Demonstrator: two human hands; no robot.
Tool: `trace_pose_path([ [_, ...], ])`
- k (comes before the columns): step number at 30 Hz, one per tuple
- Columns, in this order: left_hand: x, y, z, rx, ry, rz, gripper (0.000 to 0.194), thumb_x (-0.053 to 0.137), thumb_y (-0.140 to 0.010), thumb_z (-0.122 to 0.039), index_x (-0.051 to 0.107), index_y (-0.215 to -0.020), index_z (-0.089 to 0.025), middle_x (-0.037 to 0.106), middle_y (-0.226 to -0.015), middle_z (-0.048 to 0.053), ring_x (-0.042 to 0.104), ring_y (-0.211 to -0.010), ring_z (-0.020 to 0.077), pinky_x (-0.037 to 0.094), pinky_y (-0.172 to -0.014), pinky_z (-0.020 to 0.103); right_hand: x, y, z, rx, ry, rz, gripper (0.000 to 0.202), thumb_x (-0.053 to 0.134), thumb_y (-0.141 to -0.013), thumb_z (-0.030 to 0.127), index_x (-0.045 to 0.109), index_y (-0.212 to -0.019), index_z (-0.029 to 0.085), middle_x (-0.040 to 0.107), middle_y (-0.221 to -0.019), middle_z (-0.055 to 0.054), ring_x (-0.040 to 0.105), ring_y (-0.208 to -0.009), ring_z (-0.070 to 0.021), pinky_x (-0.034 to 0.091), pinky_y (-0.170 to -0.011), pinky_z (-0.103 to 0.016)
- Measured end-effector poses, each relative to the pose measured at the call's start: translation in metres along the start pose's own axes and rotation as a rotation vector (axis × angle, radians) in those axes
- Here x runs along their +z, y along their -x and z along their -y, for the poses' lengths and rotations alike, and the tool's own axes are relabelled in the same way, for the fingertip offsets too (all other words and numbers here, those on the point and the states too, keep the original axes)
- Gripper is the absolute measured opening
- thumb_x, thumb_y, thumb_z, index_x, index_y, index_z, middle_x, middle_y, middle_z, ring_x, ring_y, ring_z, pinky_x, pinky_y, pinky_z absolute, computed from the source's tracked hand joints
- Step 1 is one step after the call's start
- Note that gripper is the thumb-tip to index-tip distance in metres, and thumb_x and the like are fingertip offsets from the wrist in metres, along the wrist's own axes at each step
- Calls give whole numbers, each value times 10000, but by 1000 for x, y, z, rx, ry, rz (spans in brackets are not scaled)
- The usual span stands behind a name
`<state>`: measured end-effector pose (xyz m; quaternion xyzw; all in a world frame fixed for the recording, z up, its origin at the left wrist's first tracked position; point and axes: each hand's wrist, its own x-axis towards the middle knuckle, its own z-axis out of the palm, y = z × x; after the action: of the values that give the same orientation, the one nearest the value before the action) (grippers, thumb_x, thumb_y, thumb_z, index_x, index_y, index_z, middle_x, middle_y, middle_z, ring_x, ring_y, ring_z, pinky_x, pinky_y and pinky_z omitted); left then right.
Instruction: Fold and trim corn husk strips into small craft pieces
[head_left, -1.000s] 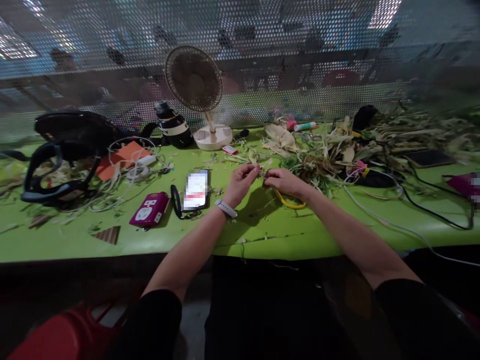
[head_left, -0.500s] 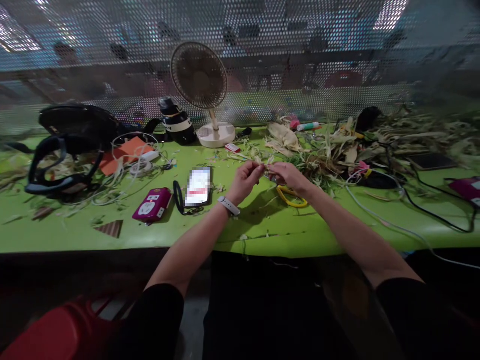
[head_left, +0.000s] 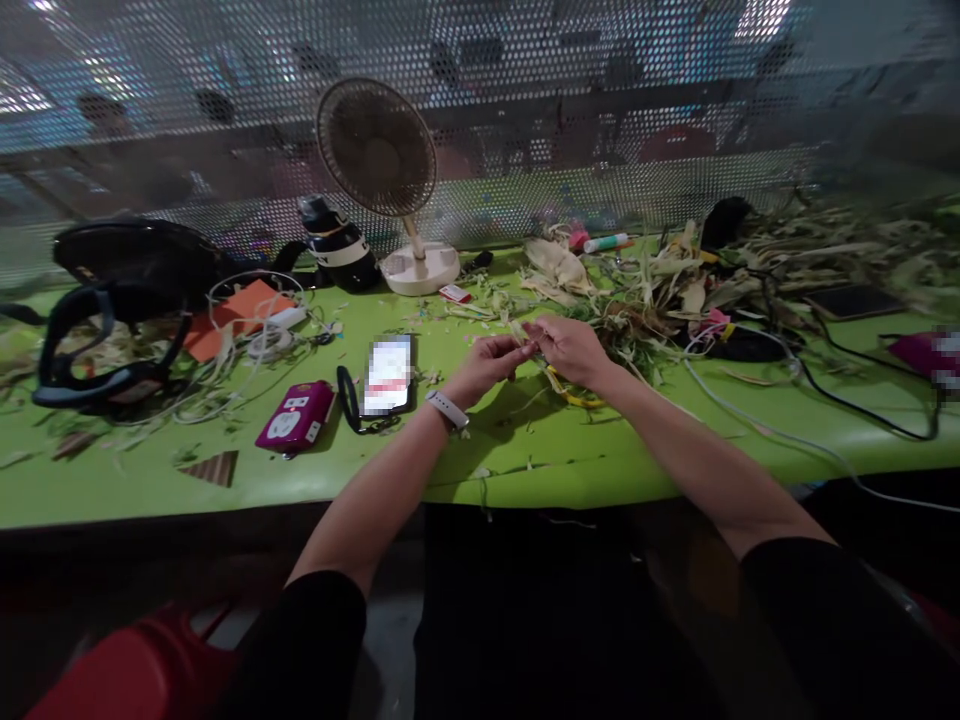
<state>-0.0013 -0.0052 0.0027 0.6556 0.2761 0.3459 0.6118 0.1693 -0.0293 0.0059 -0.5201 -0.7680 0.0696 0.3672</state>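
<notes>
Pale, thin strip (head_left: pixel 517 329): our left hand (head_left: pixel 491 364) and right hand (head_left: pixel 572 351), fingertips closed, seemingly pinch and work it; next needs steadiness.

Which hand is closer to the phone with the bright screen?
The left hand. It is to the right of the phone, not touching it. The right hand is farther away, on the left hand's other side.

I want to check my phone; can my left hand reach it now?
Probably yes: the phone lies near the left hand, only small scraps between, though its fingertips are by the right hand.
</notes>
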Motion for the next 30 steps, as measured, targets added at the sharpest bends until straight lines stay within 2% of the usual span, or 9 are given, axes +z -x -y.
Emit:
trace_pose_path([
  [5,-1,2,-2,-9,-16,30,423,816,-632,-538,713,-737,-141,551,-591,-27,428,-495,40,362,-460,188,-6,-6,-1,71,-94,36,643,229,-907,763,432,-654,208,494,-635,-25,429,-604,-142,282,-588,-284],
  [9,1,3,1,3,-2,12,448,835,-599,-546,711,-722,-134,610,-638,-6,461,-519,43,366,-466,184,-10,-7,0,173,-310,49,682,335,-799,861,410,-610,211,466,-581,-2,428,-580,-129,308,-571,-278],
  [13,1,0,5,28,71,-50,508,823,-587,-595,684,-749,-134,623,-631,-14,545,-550,66,470,-559,212,-19,-5,5,376,-592,276,709,352,-798,854,532,-642,187,563,-562,-30,504,-532,-137,390,-554,-283],
  [15,0,-1,5,2,126,-79,533,811,-593,-611,669,-795,-138,637,-640,-16,595,-589,89,526,-643,253,-24,-3,6,429,-667,389,670,418,-817,810,565,-664,175,604,-570,-40,542,-524,-139,425,-550,-280],
  [17,-1,-1,5,-31,155,-115,534,803,-609,-608,650,-823,-143,654,-676,-11,615,-630,99,541,-681,268,-26,-3,6,431,-717,429,549,608,-788,709,567,-681,173,609,-562,-18,558,-521,-128,439,-536,-259],
  [20,-2,0,5,-36,120,-148,489,765,-678,-594,620,-819,-149,635,-673,-12,583,-613,83,469,-575,206,-22,-3,3,411,-780,440,382,784,-740,493,594,-744,162,632,-599,8,592,-556,-117,466,-543,-235],
  [23,0,-1,7,6,101,-164,426,719,-756,-557,609,-845,-154,569,-626,-34,487,-543,55,361,-500,183,-15,-3,1,424,-817,425,260,765,-784,359,608,-808,153,680,-680,-6,633,-614,-123,519,-607,-253],
  [25,2,-2,7,51,95,-163,375,697,-798,-508,610,-896,-157,518,-599,-52,428,-521,50,345,-508,190,-12,-4,2,437,-822,402,205,745,-799,297,598,-820,155,678,-680,-3,632,-613,-121,531,-624,-265],
  [30,5,-3,5,130,76,-197,273,695,-831,-378,560,-962,-181,459,-596,-77,389,-520,57,320,-515,203,-13,-3,6,374,-771,387,132,714,-783,231,604,-779,158,594,-595,42,541,-542,-86,471,-563,-229],
])
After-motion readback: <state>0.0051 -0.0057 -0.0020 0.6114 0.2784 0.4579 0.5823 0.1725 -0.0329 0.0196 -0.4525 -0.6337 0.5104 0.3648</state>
